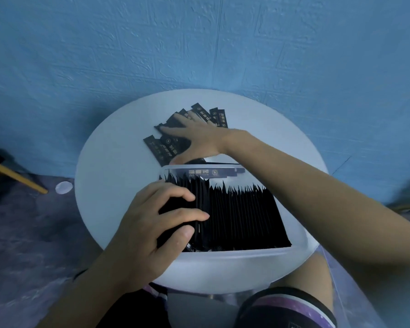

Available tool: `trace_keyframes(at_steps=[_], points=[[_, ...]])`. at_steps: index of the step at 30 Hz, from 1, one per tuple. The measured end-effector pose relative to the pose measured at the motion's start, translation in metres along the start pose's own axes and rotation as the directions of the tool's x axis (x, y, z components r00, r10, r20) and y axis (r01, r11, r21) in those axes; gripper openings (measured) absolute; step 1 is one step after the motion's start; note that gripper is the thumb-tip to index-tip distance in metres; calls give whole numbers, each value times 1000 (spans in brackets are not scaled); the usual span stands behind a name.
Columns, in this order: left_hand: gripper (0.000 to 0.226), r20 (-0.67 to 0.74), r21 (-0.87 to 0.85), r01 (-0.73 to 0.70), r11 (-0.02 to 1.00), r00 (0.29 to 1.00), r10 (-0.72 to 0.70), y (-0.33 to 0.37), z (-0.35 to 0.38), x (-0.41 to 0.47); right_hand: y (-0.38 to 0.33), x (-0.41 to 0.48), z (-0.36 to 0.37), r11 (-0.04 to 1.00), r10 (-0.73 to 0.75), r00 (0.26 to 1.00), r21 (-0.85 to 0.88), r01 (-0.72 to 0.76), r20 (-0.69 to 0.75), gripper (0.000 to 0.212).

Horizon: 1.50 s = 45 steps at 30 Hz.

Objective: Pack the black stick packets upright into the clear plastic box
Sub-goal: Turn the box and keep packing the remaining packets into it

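Observation:
A clear plastic box [234, 256] stands on a round white table [109, 181], packed with a row of upright black stick packets [242, 218]. My left hand [152, 223] lies on the left end of that row, fingers curled over the packet tops, thumb against them. Beyond the box, several loose black packets [166, 147] lie fanned flat on the table. My right hand [194, 136] reaches across the box and rests on that loose pile with its fingers spread and nearly straight. One packet [206, 172] leans flat against the box's far wall.
A blue textured wall rises right behind the table. A wooden stick [17, 177] slants at the left over a purple patterned floor, with a small white disc [64, 187] near the table's edge. My knees sit under the table's near edge.

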<state>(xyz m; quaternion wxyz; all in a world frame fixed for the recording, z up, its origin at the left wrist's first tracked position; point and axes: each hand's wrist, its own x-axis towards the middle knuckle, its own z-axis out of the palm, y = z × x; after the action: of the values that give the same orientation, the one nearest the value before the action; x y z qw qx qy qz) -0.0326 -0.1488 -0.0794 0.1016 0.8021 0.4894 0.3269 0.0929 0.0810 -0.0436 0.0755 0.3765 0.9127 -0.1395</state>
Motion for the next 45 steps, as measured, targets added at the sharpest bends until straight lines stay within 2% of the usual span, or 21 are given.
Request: trace_keyframes(at_steps=[3,6,17,22,25,28,31,38,41,45], points=[[34,4,-12,10,1000,1000,-10,1,-1,0,-1,8,10,997,16,996,-71,-9,93,90],[34,11,-11,4,1000,1000,-4,-1,0,0,9,7,11,997,66,982,-56,-57,175,89],[34,0,-9,-2,1000,1000,2,-1,1,-1,57,-25,-1,981,191,974,-13,-191,119,81],[34,-8,-9,0,1000,1000,0,-1,1,0,17,-7,-11,999,-27,999,-37,28,43,67],[34,-7,-13,4,1000,1000,-4,-1,2,-1,-11,9,-5,993,-122,991,-1,122,57,49],[34,-9,-17,6,1000,1000,-6,0,2,-1,-27,22,7,976,-206,972,-43,212,114,41],[33,-9,-25,1,1000,1000,-1,-1,2,-1,-19,21,8,973,-185,972,-114,201,142,47],[33,-25,-26,-5,1000,1000,5,-1,3,0,31,-21,-7,972,-55,998,-226,62,38,59],[34,-25,-26,-3,1000,1000,2,0,3,0,52,-40,-5,952,-19,999,-306,6,-38,79],[34,-34,-26,-2,1000,999,1,0,2,0,69,-57,4,950,41,999,-310,-32,25,100]])
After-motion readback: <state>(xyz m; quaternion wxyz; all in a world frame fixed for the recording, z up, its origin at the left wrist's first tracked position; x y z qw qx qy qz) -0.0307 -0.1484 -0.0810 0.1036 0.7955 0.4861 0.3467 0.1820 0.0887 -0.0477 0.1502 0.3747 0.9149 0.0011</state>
